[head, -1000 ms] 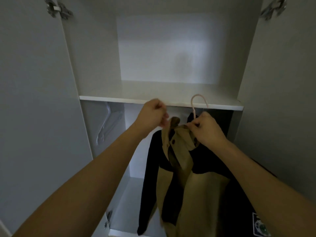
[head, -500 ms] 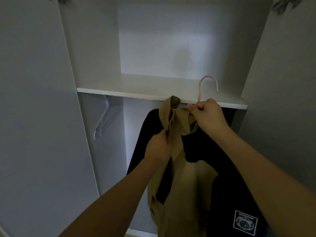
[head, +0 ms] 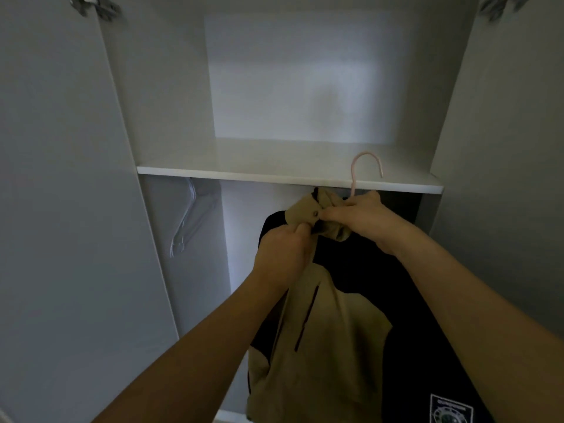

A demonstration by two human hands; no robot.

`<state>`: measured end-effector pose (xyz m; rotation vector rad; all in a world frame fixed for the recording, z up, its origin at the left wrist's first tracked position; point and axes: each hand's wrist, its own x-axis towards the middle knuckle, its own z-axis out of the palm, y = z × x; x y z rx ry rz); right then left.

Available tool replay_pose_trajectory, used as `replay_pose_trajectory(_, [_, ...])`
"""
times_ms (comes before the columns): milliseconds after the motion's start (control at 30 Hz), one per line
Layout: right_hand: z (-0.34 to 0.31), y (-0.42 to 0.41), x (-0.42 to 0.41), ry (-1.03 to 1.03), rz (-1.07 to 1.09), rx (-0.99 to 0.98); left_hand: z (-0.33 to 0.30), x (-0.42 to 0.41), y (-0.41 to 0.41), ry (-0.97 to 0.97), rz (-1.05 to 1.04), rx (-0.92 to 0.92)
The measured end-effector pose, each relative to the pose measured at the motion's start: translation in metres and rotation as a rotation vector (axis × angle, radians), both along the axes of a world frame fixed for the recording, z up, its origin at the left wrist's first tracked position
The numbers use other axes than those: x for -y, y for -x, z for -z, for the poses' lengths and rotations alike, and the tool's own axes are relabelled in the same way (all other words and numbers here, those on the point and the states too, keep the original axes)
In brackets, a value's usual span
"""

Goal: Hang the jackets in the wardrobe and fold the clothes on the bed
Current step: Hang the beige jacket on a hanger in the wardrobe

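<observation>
A tan and black jacket hangs from a pink hanger in front of the open wardrobe, its hook raised just above the shelf edge. My right hand grips the collar and the hanger's neck at the top. My left hand pinches the tan collar flap just below and to the left. A black garment with a square white patch hangs behind the jacket on the right. The rail under the shelf is hidden.
The wardrobe's white shelf runs across at hand height, bare on top. A white hanger hangs at the left under the shelf. Open grey doors flank both sides, with hinges at the top corners.
My left hand dropped from beside the collar's top to the collar front below it. The hanger hook rose from under the shelf edge to above it. My view tilted slightly.
</observation>
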<state>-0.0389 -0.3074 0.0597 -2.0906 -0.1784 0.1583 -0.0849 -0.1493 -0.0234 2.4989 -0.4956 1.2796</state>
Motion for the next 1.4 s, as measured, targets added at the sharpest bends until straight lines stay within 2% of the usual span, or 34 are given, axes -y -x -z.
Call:
replay_pose_trajectory(167, [-0.006, 0.002, -0.007, -0.012, -0.079, 0.064, 0.002, 0.001, -0.001, -0.005, -0.001, -0.025])
replay_pose_trajectory(200, [-0.006, 0.003, -0.01, -0.023, -0.069, 0.106, 0.003, 0.003, -0.003, 0.072, 0.011, -0.064])
replay_pose_trajectory(333, [-0.007, 0.003, -0.02, -0.104, 0.041, 0.213, 0.027, -0.001, 0.003, 0.637, 0.112, -0.274])
replay_pose_trajectory(433, [-0.006, 0.001, -0.026, -0.155, 0.073, 0.224, 0.09, -0.018, 0.021, 0.818, 0.072, -0.5])
replay_pose_trajectory(533, [-0.004, 0.001, -0.028, -0.196, 0.1, 0.266, 0.161, -0.036, 0.036, 0.976, -0.101, -0.745])
replay_pose_trajectory(633, [-0.001, 0.006, -0.03, -0.204, 0.1, 0.321, 0.202, -0.041, 0.035, 0.981, -0.236, -1.133])
replay_pose_trajectory(700, [0.001, 0.009, -0.03, -0.243, 0.112, 0.343, 0.206, -0.04, 0.03, 1.013, -0.302, -1.21])
replay_pose_trajectory(800, [0.002, 0.013, -0.029, -0.318, 0.148, 0.366, 0.199, -0.038, 0.017, 1.064, -0.259, -1.194])
replay_pose_trajectory(867, [0.001, 0.015, -0.028, -0.342, 0.175, 0.376, 0.191, -0.036, 0.007, 1.089, -0.176, -1.118])
replay_pose_trajectory(1100, [-0.011, 0.018, -0.018, -0.431, 0.261, 0.351, 0.154, -0.014, -0.028, 0.905, -0.065, -0.908])
replay_pose_trajectory(1300, [-0.012, 0.015, -0.008, -0.484, 0.274, 0.268, 0.131, 0.013, -0.036, 0.849, 0.076, -0.704])
replay_pose_trajectory(1400, [-0.009, 0.01, 0.007, -0.454, 0.324, 0.299, 0.128, 0.01, -0.031, 0.917, 0.113, -0.701])
